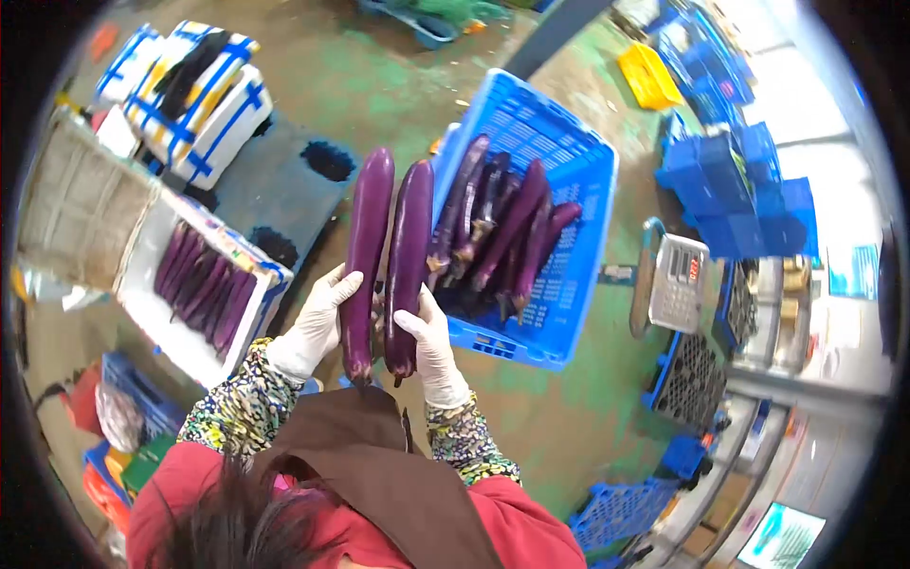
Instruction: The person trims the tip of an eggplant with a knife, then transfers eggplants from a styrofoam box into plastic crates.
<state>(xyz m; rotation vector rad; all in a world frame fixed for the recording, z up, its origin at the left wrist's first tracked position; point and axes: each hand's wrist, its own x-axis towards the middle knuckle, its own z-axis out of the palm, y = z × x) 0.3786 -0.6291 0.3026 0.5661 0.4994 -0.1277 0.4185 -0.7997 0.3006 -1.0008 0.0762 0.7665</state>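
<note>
My left hand [320, 318], in a white glove, is closed round the lower part of a long purple eggplant [370, 223]. A second eggplant [409, 247] is gripped by my gloved right hand [432, 346], its thumb across the front. The two eggplants stand side by side, stem ends toward me. Just right of them a blue crate [592, 218] holds several eggplants [512, 213], lying at various angles. On the left, a white foam box [156, 327] contains several eggplants [204, 284] laid in a row.
A digital scale [677, 283] stands right of the crate. Taped foam boxes [204, 133] sit on a grey platform [299, 190] at the upper left. Blue crates [739, 190] are stacked at the right, with a yellow basket [649, 76] beyond. A metal post [555, 33] rises behind the crate.
</note>
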